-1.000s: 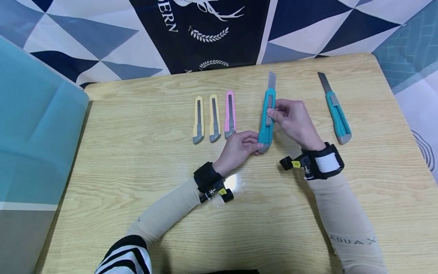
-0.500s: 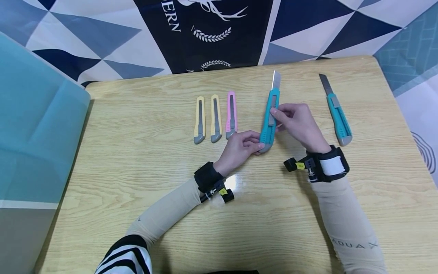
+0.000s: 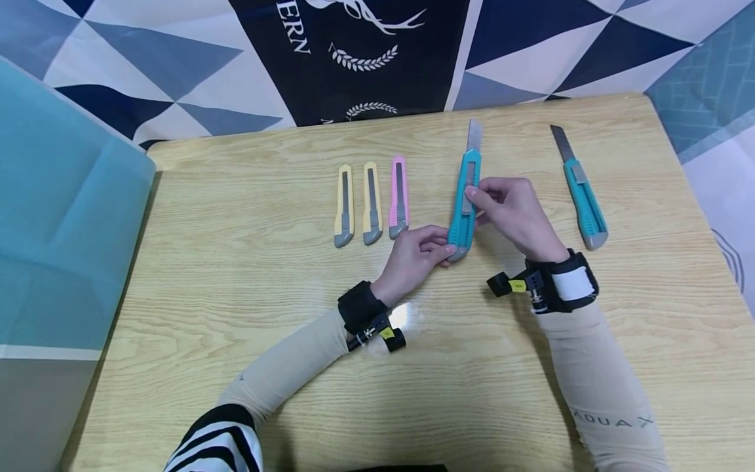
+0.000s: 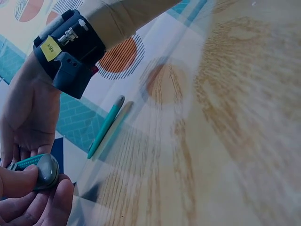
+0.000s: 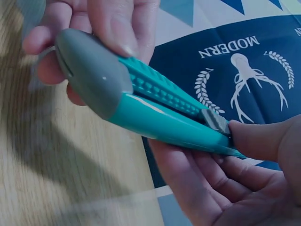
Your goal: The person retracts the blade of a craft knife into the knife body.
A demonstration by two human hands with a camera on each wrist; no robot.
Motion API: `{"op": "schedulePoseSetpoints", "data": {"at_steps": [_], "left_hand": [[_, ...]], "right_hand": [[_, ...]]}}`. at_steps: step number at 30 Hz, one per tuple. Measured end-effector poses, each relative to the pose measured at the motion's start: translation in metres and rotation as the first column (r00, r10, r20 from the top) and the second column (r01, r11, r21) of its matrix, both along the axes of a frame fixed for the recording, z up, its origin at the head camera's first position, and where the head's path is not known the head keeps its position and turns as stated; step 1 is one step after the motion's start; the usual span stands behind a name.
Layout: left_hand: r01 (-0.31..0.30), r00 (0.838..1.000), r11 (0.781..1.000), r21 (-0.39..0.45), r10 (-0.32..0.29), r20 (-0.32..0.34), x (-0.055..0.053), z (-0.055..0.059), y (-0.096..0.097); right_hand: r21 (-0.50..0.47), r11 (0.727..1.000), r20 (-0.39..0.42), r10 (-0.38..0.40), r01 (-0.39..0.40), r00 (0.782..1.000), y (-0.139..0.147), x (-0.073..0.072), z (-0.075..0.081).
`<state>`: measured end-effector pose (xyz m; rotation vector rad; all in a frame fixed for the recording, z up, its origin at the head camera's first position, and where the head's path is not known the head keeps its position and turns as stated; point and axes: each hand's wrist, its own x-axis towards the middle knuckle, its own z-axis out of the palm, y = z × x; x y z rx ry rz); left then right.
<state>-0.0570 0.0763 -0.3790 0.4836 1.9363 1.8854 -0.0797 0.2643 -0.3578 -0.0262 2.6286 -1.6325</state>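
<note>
Both hands hold a teal utility knife (image 3: 462, 223) above the table, its blade (image 3: 474, 134) out and pointing away. The left hand (image 3: 414, 257) pinches the grey end cap (image 5: 91, 70) between thumb and fingers. Higher on the body, the right hand (image 3: 513, 213) grips the knife, fingers beneath and thumb against the grey slider (image 5: 216, 121), as the right wrist view shows. To the left lie two yellow utility knives (image 3: 344, 206) and a pink one (image 3: 398, 196), no blades showing. A second teal utility knife (image 3: 585, 203) lies at the right with its blade extended.
The wooden table (image 3: 236, 275) has a patterned cloth (image 3: 366, 59) hanging along its far edge. A light blue cloth (image 3: 65, 216) borders the left side. Each wrist wears a black strap with a small camera (image 3: 394, 339).
The right hand and the knife's upper end have shifted slightly to the right since a second ago. Over the last half second both hands have stayed nearly still.
</note>
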Motion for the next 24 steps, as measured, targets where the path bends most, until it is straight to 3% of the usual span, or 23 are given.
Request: {"op": "schedulePoseSetpoints", "data": {"at_steps": [6,24], "left_hand": [[-0.014,1.0,1.0,-0.002,0.014,0.024,-0.0017,-0.0051,0.0017],[-0.015,1.0,0.999,0.047,0.014,0.022,-0.0005,0.0006,0.0006]], "right_hand": [[0.038,0.999,-0.005,0.004,-0.004,1.0,0.0007,-0.0006,-0.0004],[0.094,0.995,0.017,0.022,-0.023,1.0,-0.0007,-0.0014,0.001]]}}
